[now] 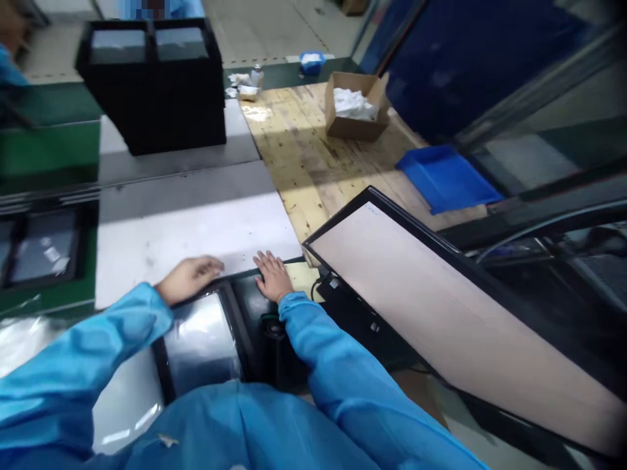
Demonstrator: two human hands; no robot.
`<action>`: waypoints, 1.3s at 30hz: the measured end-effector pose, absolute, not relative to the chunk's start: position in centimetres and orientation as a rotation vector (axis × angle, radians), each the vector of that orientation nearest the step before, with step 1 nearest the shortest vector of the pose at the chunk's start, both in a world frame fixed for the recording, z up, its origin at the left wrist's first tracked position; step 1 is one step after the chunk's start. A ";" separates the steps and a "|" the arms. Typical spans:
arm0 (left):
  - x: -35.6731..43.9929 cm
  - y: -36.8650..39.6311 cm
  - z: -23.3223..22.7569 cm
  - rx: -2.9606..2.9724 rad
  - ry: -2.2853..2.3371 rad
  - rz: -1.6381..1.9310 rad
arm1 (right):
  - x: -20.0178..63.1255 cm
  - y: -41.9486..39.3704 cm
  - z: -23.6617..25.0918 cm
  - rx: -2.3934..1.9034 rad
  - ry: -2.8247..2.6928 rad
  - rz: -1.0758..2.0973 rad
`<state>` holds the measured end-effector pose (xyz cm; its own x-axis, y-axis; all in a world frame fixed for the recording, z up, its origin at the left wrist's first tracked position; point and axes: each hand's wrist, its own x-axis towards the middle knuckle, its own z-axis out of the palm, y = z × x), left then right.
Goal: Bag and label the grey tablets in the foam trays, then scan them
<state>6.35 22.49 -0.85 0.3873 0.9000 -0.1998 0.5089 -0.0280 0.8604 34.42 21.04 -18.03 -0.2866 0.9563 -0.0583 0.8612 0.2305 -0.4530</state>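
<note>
Black-framed panel, head view: the panel (206, 339) is seen close to the body, below the left hand (192, 277) and left of the right hand (275, 279).
Nearer hand: the left, which is held at the panel's far edge; contact cannot be told.
Panel's axis: its right side is pointed away from the body; the long axis cannot be told, as the near end is hidden by clothing.
Left fingers: loosely curled; whether anything is pinched cannot be told.
Right fingers: spread, palm down, by the near edge of the white board (196, 222); nothing is seen gripped.
</note>
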 end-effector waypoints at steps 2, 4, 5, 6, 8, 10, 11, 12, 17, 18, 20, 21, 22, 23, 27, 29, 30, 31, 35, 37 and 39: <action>4.5 14.8 0.6 1.713 1.221 0.394 | 34.0 20.7 -17.5 -1.759 -2.097 0.689; 2.1 5.6 1.3 1.716 1.301 0.287 | 33.4 20.2 -16.5 -1.802 -1.925 0.764; 0.8 0.9 1.4 1.675 1.419 0.257 | 33.1 19.9 -15.9 -1.804 -1.872 0.788; -0.6 -3.8 1.3 1.600 1.568 0.261 | 32.7 19.6 -15.1 -1.793 -1.848 0.803; -3.3 -12.4 0.7 1.370 1.894 0.337 | 32.0 18.9 -13.4 -1.753 -1.852 0.815; -5.8 -19.6 -0.2 1.064 2.245 0.446 | 31.2 18.1 -11.6 -1.723 -1.851 0.825; -6.7 -22.5 -0.6 0.895 2.395 0.485 | 30.7 17.7 -10.7 -1.711 -1.851 0.827; -7.5 -25.0 -1.1 0.731 2.511 0.511 | 30.2 17.3 -9.8 -1.700 -1.851 0.827; -10.0 -29.9 -3.2 0.325 2.618 0.678 | 27.4 12.2 -7.3 -1.664 -1.823 0.833; -10.6 -29.3 -3.7 0.317 2.585 0.741 | 26.9 10.3 -7.5 -1.667 -1.803 0.855; -11.8 -26.7 -4.6 0.366 2.478 0.896 | 26.1 6.0 -8.8 -1.695 -1.687 0.985; -12.4 -24.9 -5.0 0.415 2.404 0.969 | 25.8 3.8 -9.6 -1.731 -1.663 1.013; -13.0 -22.9 -5.4 0.470 2.320 1.018 | 25.4 1.8 -10.4 -1.769 -1.662 1.011; -13.6 -20.8 -5.8 0.523 2.232 1.035 | 25.2 0.0 -11.0 -1.776 -1.684 0.980; -15.2 -14.4 -7.1 0.686 1.979 0.869 | 24.4 -3.5 -10.9 -1.884 -1.695 0.859; -15.9 -12.8 -7.7 0.754 1.914 0.781 | 23.9 -3.3 -9.9 -2.028 -1.614 0.882; -16.2 -12.2 -8.0 0.785 1.893 0.753 | 23.7 -3.1 -9.4 -2.093 -1.575 0.905; -16.7 -11.7 -8.2 0.820 1.875 0.736 | 23.4 -2.9 -9.1 -2.145 -1.541 0.924; -18.5 -9.4 -8.6 1.017 1.795 0.688 | 22.3 -3.0 -9.0 -2.268 -1.441 0.906; -19.2 -8.2 -8.4 1.114 1.784 0.560 | 21.8 -3.6 -9.2 -2.298 -1.406 0.863; -19.3 -7.3 -7.3 1.259 1.835 0.434 | 21.2 -4.1 -9.4 -2.317 -1.384 0.806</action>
<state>-19.27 -7.33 -7.31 -0.1355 0.8844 -0.4467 0.5908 0.4341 0.6801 21.25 -4.06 -9.40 0.3704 0.8785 -0.3019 0.6957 -0.4777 -0.5365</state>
